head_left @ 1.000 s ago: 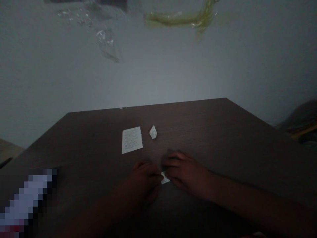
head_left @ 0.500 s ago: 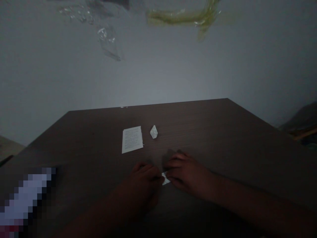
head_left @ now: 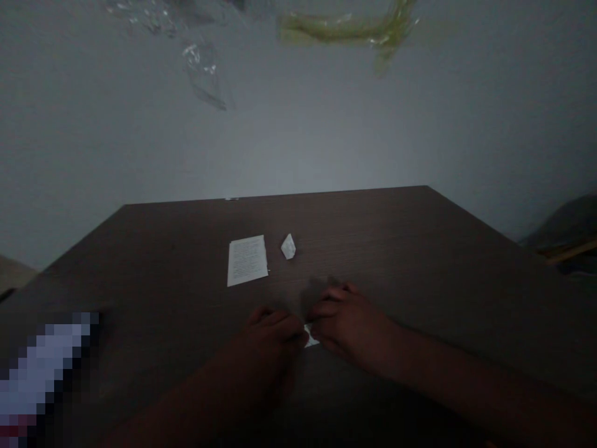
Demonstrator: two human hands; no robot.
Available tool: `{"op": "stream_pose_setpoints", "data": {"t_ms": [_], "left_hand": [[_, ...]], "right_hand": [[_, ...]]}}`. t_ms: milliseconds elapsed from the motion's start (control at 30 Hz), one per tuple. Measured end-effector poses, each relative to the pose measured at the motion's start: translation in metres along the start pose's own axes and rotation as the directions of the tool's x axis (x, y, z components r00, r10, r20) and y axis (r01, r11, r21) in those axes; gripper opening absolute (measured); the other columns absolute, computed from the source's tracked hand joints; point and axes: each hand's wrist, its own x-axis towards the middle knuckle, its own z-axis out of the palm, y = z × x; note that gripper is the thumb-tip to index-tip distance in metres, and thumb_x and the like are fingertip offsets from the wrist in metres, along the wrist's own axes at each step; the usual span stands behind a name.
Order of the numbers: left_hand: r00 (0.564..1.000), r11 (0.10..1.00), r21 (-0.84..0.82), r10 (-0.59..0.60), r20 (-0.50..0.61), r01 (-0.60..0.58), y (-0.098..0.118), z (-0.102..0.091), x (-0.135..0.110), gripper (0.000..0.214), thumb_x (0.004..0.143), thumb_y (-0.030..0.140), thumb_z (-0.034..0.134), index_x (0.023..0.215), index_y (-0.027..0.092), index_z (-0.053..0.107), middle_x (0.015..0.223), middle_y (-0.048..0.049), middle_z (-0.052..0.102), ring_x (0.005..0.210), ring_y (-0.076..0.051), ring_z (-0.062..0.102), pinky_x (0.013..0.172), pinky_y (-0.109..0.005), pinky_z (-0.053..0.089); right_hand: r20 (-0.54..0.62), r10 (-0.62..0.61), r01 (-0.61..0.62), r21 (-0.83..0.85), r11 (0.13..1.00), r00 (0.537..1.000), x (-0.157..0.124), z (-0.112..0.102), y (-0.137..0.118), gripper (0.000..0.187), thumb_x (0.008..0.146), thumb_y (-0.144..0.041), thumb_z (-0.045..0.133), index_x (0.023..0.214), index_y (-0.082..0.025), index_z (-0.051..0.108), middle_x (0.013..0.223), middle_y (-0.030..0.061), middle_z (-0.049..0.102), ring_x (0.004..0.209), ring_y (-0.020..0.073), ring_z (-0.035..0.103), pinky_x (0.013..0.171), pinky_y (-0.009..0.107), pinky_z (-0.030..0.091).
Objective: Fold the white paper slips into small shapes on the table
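Observation:
Both my hands rest on the dark wooden table (head_left: 420, 249), fingertips meeting over a small piece of white paper (head_left: 310, 336). My left hand (head_left: 270, 342) pinches its left side with curled fingers. My right hand (head_left: 347, 323) presses on its right side with the fingers bent together. Most of the paper is hidden under the fingers. Farther back lie a flat printed paper sheet (head_left: 247, 260) and, just right of it, a small folded white paper shape (head_left: 288, 247).
A blurred-out pixelated object (head_left: 41, 379) lies at the table's near left. A pale wall rises behind the table, with clear plastic (head_left: 203, 71) and yellowish tape (head_left: 345, 28) stuck high on it. Dim objects (head_left: 566, 239) sit off the right edge.
The hands have barely shifted; the fingers of my right hand have curled in slightly over the small paper. The view has tilted a little.

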Motion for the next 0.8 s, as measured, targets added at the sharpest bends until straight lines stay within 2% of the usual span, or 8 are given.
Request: {"op": "stream_pose_setpoints", "data": {"t_ms": [100,200,300,367,433,500,667,800], "left_hand": [[1.0,1.0,-0.019,-0.012,0.021,0.013,0.003,-0.009,0.001,0.042,0.079,0.009,0.078,0.119,0.023,0.081,0.119,-0.0026,0.082,0.115,-0.03,0.075,0.11,-0.046,0.049],[0.999,1.0,-0.024,-0.008,0.041,0.009,0.005,-0.017,0.001,0.039,0.085,0.008,0.075,0.12,0.024,0.081,0.12,-0.0015,0.082,0.116,-0.028,0.075,0.111,-0.045,0.049],[1.0,1.0,0.031,-0.003,0.013,0.002,0.005,-0.01,0.001,0.035,0.091,0.013,0.077,0.124,0.024,0.08,0.119,-0.0028,0.081,0.116,-0.029,0.074,0.11,-0.046,0.05],[1.0,0.997,0.081,-0.013,-0.02,0.014,0.004,0.002,0.002,0.023,0.094,0.017,0.079,0.116,0.023,0.081,0.109,-0.0032,0.078,0.107,-0.028,0.073,0.107,-0.047,0.052],[0.996,0.992,0.117,-0.037,-0.081,0.046,0.003,0.012,0.003,0.016,0.099,0.016,0.076,0.113,0.022,0.081,0.105,-0.0037,0.076,0.106,-0.029,0.071,0.106,-0.047,0.053],[0.991,0.991,0.123,-0.041,-0.128,0.057,0.003,0.017,0.005,0.015,0.103,0.011,0.072,0.108,0.022,0.082,0.101,-0.0036,0.074,0.102,-0.027,0.07,0.101,-0.043,0.054],[0.985,0.995,0.037,-0.082,-0.153,0.088,0.003,0.008,0.006,0.02,0.109,0.009,0.068,0.102,0.022,0.081,0.106,-0.0024,0.074,0.097,-0.022,0.068,0.088,-0.03,0.053],[0.983,0.994,-0.011,-0.105,-0.153,0.105,0.001,0.005,0.005,0.021,0.108,0.008,0.065,0.1,0.021,0.08,0.104,-0.0028,0.074,0.098,-0.021,0.068,0.086,-0.029,0.051]], "right_hand": [[0.0,0.035,-0.035,-0.004,0.999,0.999,0.003,-0.002,-0.006,0.006,0.105,-0.019,0.083,0.103,-0.022,0.087,0.113,0.0056,0.088,0.113,0.0326,0.071,0.1,0.05,0.049],[-0.007,0.068,-0.068,-0.018,0.998,0.998,0.005,0.0,-0.01,0.008,0.106,-0.019,0.081,0.099,-0.021,0.086,0.109,0.0057,0.087,0.113,0.0324,0.071,0.1,0.049,0.048],[-0.035,0.083,-0.083,0.006,0.997,0.996,0.006,0.004,-0.007,0.009,0.107,-0.021,0.079,0.1,-0.02,0.084,0.108,0.0069,0.086,0.112,0.0321,0.071,0.101,0.05,0.048],[-0.055,0.082,-0.079,0.059,0.995,0.995,0.007,0.007,-0.001,0.008,0.107,-0.021,0.078,0.103,-0.02,0.084,0.111,0.0073,0.086,0.113,0.0318,0.072,0.101,0.049,0.049],[-0.079,0.075,-0.065,0.12,0.991,0.994,0.006,0.009,0.007,0.009,0.108,-0.019,0.076,0.105,-0.02,0.084,0.112,0.0072,0.086,0.113,0.0305,0.072,0.101,0.048,0.05],[-0.111,0.057,-0.038,0.163,0.986,0.992,0.005,0.012,0.014,0.011,0.109,-0.017,0.073,0.105,-0.021,0.083,0.111,0.007,0.085,0.11,0.0278,0.073,0.103,0.046,0.051],[-0.141,0.075,-0.05,0.171,0.984,0.987,0.001,0.018,0.013,0.008,0.106,-0.019,0.076,0.101,-0.02,0.083,0.104,0.0079,0.082,0.104,0.0274,0.073,0.107,0.048,0.053],[-0.144,0.129,-0.108,0.146,0.983,0.981,0.001,0.023,0.002,0.007,0.104,-0.024,0.08,0.1,-0.018,0.082,0.105,0.0103,0.081,0.106,0.0307,0.072,0.103,0.05,0.055]]}}
